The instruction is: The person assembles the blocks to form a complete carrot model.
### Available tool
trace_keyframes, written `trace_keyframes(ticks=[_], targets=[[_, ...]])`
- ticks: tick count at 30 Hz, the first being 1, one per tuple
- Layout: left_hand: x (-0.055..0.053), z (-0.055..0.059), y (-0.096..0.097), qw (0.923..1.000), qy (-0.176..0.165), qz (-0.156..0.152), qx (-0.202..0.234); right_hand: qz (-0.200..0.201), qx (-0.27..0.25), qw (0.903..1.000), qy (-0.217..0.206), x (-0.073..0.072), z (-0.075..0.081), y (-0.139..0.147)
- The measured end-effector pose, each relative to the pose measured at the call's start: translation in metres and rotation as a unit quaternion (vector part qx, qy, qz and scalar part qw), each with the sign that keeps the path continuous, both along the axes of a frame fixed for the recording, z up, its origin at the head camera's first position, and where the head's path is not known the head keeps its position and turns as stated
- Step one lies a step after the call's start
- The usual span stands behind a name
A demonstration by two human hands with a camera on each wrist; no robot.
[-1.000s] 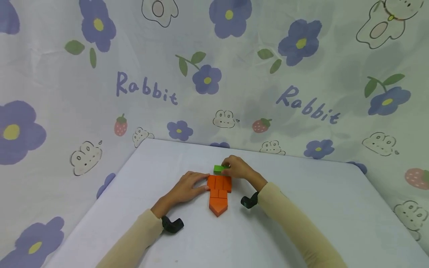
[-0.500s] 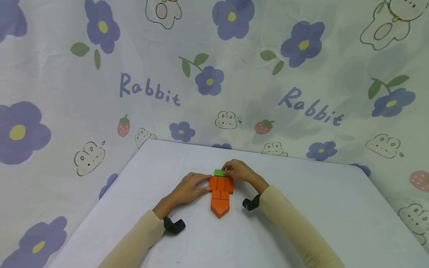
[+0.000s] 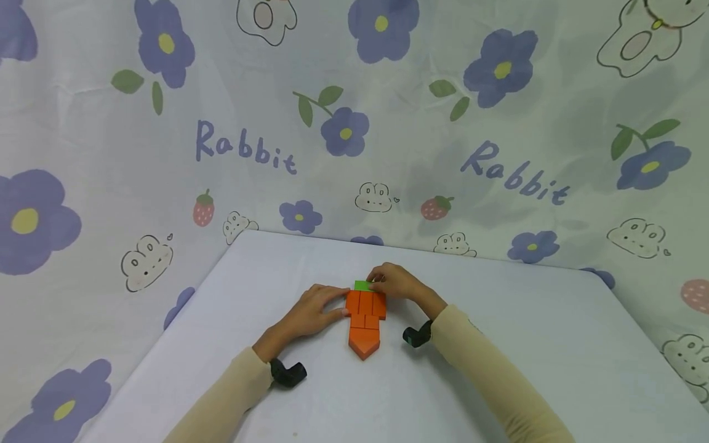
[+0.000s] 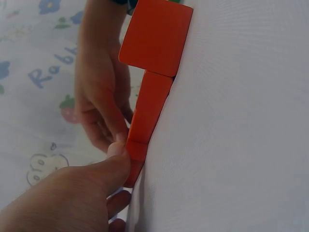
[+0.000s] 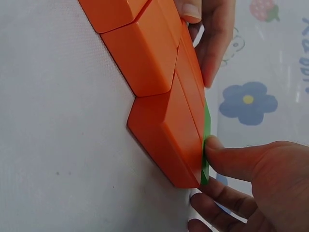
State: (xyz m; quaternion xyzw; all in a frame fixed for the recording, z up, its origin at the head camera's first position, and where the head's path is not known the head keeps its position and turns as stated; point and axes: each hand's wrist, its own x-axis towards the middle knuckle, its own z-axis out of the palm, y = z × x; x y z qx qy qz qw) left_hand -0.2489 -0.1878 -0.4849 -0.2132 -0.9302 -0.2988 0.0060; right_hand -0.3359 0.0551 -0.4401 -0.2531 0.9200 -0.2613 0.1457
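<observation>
Several orange blocks (image 3: pixel 365 303) lie flat on the white table, fitted together into a shape with a pointed block (image 3: pixel 364 342) at the near end. A flat green block (image 3: pixel 362 285) sits right against their far edge. My right hand (image 3: pixel 394 280) pinches the green block by its right part, thumb on the near side, as the right wrist view (image 5: pixel 207 150) shows on the block. My left hand (image 3: pixel 311 311) rests at the left side of the orange blocks, thumb (image 4: pixel 118 162) and index fingertip touching their edge. The right hand partly hides the green block.
The white table (image 3: pixel 476 381) stretches around the blocks on all sides. Behind it hangs a pale cloth (image 3: pixel 410 147) printed with flowers and rabbits. A small black camera (image 3: pixel 288 373) sticks out from the left wrist, another black camera (image 3: pixel 416 335) from the right.
My right hand has brought the green block nearer, from a little beyond the orange blocks to right against their far edge. The left hand stays at the orange blocks. The head view has shifted slightly.
</observation>
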Motion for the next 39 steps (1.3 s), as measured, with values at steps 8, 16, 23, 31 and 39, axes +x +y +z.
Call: trace_keyframes(ticks=[8,16,23,31,39], targets=[[0.002,0.002,0.0,1.0,0.003,0.001,0.006,-0.002,0.004,1.0,-0.003,0.0,0.001,0.001],[0.003,0.0,0.003,0.9999,-0.007,0.006,0.008,-0.005,-0.011,0.9999,-0.005,0.0,-0.005,0.006],[0.001,0.0,0.002,0.9999,-0.006,0.008,0.004,-0.033,-0.053,0.9981,-0.004,0.005,0.0,0.018],[0.001,0.004,0.002,0.9999,-0.002,0.01,-0.002,-0.077,-0.171,0.9823,-0.001,0.035,0.021,0.064],[0.0,0.002,0.002,0.9999,-0.006,0.01,0.004,-0.073,-0.15,0.9844,0.058,0.077,0.028,0.121]])
